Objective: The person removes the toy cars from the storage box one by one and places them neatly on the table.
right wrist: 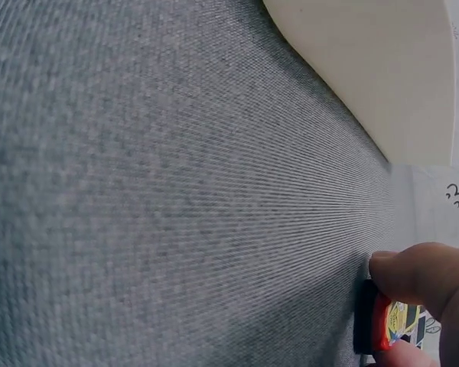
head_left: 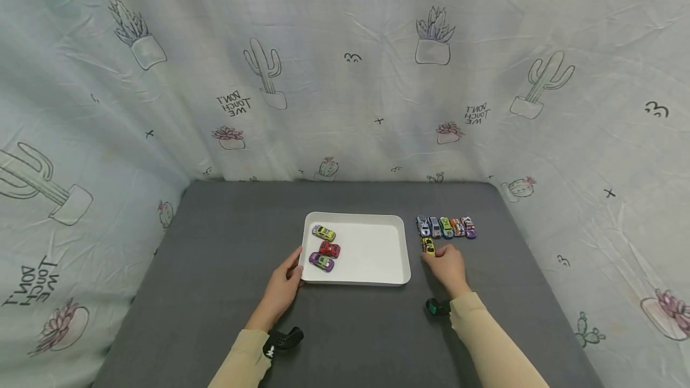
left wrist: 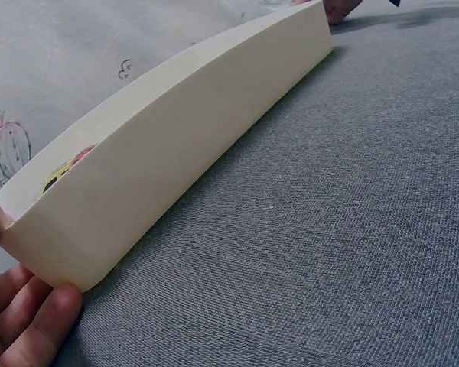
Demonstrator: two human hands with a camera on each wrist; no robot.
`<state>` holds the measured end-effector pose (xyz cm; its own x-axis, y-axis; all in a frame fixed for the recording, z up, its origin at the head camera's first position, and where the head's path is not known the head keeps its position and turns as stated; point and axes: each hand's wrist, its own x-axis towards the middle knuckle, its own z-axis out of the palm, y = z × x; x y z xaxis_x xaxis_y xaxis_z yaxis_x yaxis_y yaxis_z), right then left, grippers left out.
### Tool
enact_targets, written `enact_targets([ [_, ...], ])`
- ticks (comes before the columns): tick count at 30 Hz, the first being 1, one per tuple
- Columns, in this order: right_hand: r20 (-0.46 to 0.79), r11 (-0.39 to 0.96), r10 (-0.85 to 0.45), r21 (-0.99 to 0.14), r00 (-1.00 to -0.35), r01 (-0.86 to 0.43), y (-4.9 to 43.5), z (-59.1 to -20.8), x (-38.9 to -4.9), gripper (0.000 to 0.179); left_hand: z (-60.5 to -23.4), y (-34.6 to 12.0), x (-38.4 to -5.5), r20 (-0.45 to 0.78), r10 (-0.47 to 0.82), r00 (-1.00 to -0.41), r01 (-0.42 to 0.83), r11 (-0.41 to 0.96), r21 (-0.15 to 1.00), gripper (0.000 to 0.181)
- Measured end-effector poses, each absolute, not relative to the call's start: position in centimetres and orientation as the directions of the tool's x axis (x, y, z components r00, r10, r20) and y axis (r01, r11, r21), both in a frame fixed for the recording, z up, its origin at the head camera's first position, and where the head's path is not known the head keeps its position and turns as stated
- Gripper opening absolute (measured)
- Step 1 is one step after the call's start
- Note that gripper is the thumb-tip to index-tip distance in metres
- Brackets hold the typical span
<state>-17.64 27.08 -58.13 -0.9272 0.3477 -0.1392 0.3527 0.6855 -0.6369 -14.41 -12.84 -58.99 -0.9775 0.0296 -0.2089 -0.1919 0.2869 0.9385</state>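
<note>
Left hand [head_left: 283, 280]: grips tray [head_left: 374, 247] at its left end by the near corner; thumb at the rim, fingers low against the outer wall. Right hand [head_left: 450, 266]: thumb and finger pinch yellow car [head_left: 428, 246]; cannot tell if its wheels touch the table [head_left: 242, 226]. Hands well apart, 1 on each side of the tray.

Yellow car: outside the tray, just right of its right edge, at the near side of a row of 5 cars [head_left: 447, 228], parked close, side by side.

In tray, far to near by the left wall: lime car [head_left: 324, 233], red car [head_left: 329, 249], purple car [head_left: 321, 262]. White floor shows from these to the right wall.

Room: narrow strip of table between tray and row; wider strip from row to the table's right edge; widest left of tray. Tray stands apart from the far table edge, cloth [head_left: 334, 118] behind it
</note>
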Motion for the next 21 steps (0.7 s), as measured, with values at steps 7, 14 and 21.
enact_targets([
  [7, -0.156, 0.654, 0.345, -0.668, -0.926, 0.356, 26.93, -57.97, -17.56, 0.043, -58.97, -12.79, -14.37, -0.206, 0.031, -0.978, -0.188, 0.294, 0.937, 0.050],
  [14, -0.165, 0.629, 0.341, -0.691, -0.926, 0.355, 26.92, -58.09, -17.69, 0.047, -58.95, -12.80, -14.36, -0.207, 0.032, -0.978, -0.189, 0.288, 0.939, 0.050],
  [21, -0.181, 0.611, 0.349, -0.700, -0.920, 0.370, 26.98, -58.14, -17.73, 0.043, -58.88, -12.77, -14.39, -0.211, 0.033, -0.977, -0.192, 0.288, 0.938, 0.050],
])
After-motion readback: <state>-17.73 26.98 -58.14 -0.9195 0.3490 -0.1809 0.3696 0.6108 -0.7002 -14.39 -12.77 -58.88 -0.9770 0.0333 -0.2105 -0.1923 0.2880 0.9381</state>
